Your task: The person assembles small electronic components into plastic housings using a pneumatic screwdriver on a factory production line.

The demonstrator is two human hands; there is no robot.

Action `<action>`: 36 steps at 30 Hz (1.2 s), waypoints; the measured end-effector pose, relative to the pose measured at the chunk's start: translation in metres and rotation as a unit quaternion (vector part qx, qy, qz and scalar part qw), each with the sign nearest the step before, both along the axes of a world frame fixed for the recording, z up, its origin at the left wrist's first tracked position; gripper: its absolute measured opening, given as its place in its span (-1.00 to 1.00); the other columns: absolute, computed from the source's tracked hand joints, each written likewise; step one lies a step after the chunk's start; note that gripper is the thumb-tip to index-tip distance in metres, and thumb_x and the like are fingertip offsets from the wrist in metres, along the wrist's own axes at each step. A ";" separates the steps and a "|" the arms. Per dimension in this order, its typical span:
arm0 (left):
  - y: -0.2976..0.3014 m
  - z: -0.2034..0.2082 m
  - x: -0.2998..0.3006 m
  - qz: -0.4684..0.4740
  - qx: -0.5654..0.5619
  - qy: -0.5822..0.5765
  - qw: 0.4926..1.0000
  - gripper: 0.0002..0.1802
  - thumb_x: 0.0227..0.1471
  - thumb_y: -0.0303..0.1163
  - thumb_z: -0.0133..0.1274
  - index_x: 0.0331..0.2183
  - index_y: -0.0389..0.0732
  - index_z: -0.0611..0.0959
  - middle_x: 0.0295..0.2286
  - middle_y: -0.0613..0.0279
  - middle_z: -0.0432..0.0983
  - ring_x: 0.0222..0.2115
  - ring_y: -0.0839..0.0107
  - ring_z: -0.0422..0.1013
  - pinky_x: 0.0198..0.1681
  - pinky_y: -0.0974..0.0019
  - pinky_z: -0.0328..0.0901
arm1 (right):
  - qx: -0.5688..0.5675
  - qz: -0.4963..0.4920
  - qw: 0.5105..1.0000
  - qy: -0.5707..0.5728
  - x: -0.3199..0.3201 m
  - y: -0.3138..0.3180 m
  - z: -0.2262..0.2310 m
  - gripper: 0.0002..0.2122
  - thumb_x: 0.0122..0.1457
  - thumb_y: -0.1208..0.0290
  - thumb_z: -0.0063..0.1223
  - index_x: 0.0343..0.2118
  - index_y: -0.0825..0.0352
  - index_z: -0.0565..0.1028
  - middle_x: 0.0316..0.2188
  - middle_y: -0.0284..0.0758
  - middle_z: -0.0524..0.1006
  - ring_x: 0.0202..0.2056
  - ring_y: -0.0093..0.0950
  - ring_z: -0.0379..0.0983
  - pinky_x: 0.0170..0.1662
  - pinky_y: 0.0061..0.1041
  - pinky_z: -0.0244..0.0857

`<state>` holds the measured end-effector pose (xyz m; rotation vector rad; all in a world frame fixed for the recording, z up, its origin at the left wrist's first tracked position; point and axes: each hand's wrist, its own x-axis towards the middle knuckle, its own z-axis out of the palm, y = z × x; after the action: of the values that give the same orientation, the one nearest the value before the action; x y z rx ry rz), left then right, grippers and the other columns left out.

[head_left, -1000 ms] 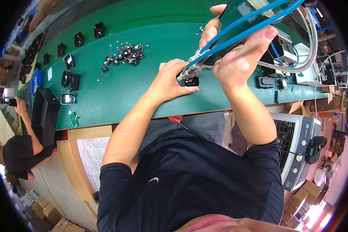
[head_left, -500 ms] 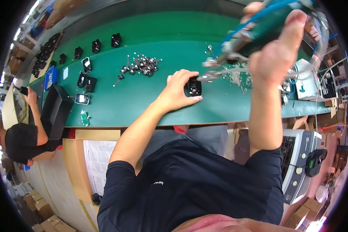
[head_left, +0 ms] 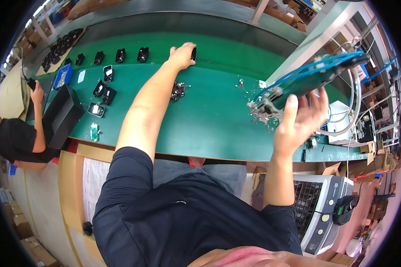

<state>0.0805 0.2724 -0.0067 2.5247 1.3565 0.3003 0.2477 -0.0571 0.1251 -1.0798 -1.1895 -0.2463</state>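
My left hand [head_left: 182, 57] reaches over to the far green strip of the bench. Its fingers close round a small black plastic housing [head_left: 194, 54], which is partly hidden by the hand. On the right, my right hand [head_left: 300, 122] is open, thumb and fingers spread. Just beyond it hangs a dark green pneumatic screwdriver [head_left: 305, 84] with a blue hose; whether the fingers touch it I cannot tell. Small screws [head_left: 267, 122] lie scattered below the tool's tip. Beneath my left forearm sits a pile of small wired parts [head_left: 179, 91], partly covered.
Several black housings [head_left: 142, 54] stand in a row along the far strip. More opened housings [head_left: 96, 110], a blue bin [head_left: 63, 76] and a black tray [head_left: 67, 116] are on the left, near a co-worker [head_left: 20, 138]. A metal post [head_left: 307, 51] rises at the back right.
My left hand has carried the black housing from the bench's near middle to the far strip. My right hand has opened and moved lower, away from the screwdriver it was gripping.
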 end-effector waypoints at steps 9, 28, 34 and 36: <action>-0.142 0.073 -0.184 -0.039 0.161 -0.347 0.923 -0.64 0.15 -0.47 0.20 0.00 -0.26 0.64 -0.06 0.12 0.57 -0.12 0.33 0.49 -0.02 0.35 0.36 | -0.197 0.239 0.905 -0.290 -0.108 0.071 -0.105 -0.84 0.00 0.54 0.26 -0.32 0.28 0.58 -0.28 -0.34 0.58 -0.23 -0.28 0.49 -0.15 -0.24 0.40; -0.655 -0.126 -0.472 0.669 -0.001 -0.070 0.740 -0.77 0.08 -0.57 0.14 -0.17 -0.21 0.70 -0.21 0.11 0.55 -0.22 0.21 0.51 -0.13 0.19 0.41 | -0.382 0.250 0.792 -0.405 -0.188 0.147 -0.123 -0.80 0.18 0.49 0.09 -0.17 0.39 0.64 -0.27 -0.08 0.63 -0.25 -0.12 0.60 -0.11 -0.21 0.48; -0.597 -0.157 -0.475 0.624 -0.050 0.201 0.753 -0.20 -0.03 -0.14 0.36 0.19 -0.16 0.43 0.14 0.02 0.43 0.14 -0.02 0.36 0.16 -0.05 0.29 | -0.397 0.232 0.830 -0.316 -0.127 0.067 -0.121 -0.84 0.17 0.53 0.16 -0.20 0.38 0.66 -0.20 -0.12 0.66 -0.20 -0.16 0.63 -0.09 -0.26 0.51; -0.587 -0.158 -0.473 0.629 -0.133 0.195 0.741 -0.15 -0.02 -0.11 0.37 0.21 -0.22 0.40 0.17 -0.01 0.40 0.17 -0.02 0.34 0.16 -0.06 0.29 | -0.395 0.182 0.849 -0.300 -0.124 0.048 -0.129 -0.86 0.16 0.53 0.19 -0.22 0.37 0.66 -0.17 -0.15 0.63 -0.16 -0.14 0.60 -0.09 -0.27 0.50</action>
<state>-0.3926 -0.3149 -0.1650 1.0715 2.8267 -0.2221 0.1241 -0.0093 -0.0043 -1.4976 -2.1439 0.2620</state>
